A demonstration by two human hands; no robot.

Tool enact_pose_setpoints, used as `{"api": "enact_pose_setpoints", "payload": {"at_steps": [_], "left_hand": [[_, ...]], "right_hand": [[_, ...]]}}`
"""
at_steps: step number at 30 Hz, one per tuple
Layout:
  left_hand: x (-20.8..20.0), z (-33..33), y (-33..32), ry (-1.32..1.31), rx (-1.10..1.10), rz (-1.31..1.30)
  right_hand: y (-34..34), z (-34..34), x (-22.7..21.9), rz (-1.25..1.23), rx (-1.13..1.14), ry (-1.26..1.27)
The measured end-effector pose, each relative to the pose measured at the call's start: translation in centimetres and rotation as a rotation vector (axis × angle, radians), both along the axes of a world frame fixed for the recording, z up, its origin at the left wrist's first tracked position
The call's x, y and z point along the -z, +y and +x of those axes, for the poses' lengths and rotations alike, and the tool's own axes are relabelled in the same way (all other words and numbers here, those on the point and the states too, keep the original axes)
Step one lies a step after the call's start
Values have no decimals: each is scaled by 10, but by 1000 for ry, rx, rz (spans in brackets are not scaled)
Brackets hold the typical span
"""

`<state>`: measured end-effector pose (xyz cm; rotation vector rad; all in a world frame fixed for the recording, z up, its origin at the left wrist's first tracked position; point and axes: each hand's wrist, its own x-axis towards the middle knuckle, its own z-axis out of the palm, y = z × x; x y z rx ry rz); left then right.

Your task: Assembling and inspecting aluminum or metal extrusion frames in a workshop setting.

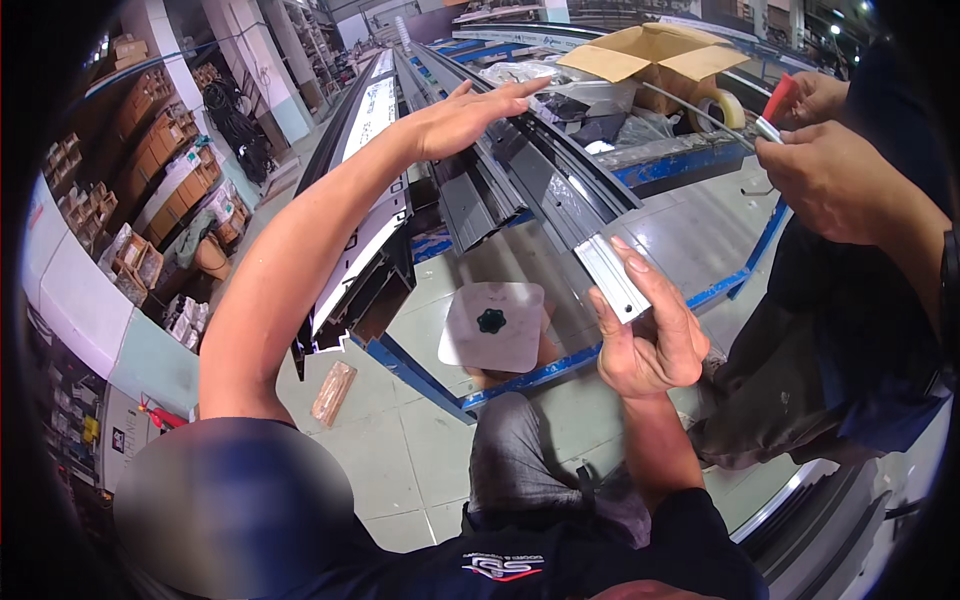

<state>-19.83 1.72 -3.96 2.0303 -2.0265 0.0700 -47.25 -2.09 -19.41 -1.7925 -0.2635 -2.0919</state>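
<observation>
My left hand [465, 118] reaches far out over the long dark metal profiles, palm down, with fingers stretched. It lies over or just above the right-hand dark profile [545, 180]; whether it touches is hard to tell. Nearer to me, my right hand [655, 340] pinches a short silver aluminium piece [612, 278] between thumb and fingers. This piece lines up with the near end of that dark profile; a small dark hole shows at its tip. To the left lies another profile [365, 270] with white printed film on top.
At right, a co-worker's hands [835, 185] hold a red-handled tool [780, 97]. A blue metal frame [555, 370] supports the profiles. Behind stand an open cardboard box [650, 55] and a tape roll [722, 108]. Below are a square stool [470, 345] and a wrapped block [333, 392].
</observation>
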Motion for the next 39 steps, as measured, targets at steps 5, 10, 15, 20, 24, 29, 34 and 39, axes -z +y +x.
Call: {"api": "enact_pose_setpoints", "payload": {"at_steps": [5, 10, 15, 20, 24, 29, 34, 39], "left_hand": [[0, 1, -2, -81, 12, 17], [3, 5, -3, 11, 57, -31], [6, 9, -3, 86, 85, -69], [5, 5, -2, 77, 61, -62], [4, 3, -4, 84, 51, -58], [7, 4, -1, 116, 29, -68], [5, 7, -3, 137, 73, -57], [5, 9, -6, 153, 94, -42]], "right_hand": [[0, 3, 1, 9, 25, -26], [-2, 4, 5, 31, 15, -21], [-4, 4, 4, 11, 24, -8], [-6, 6, 3, -3, 34, -27], [-9, 5, 1, -22, 38, -45], [-4, 4, -1, -19, 52, -30], [-3, 3, -2, -29, 73, -29], [-4, 4, -2, -33, 73, -46]]}}
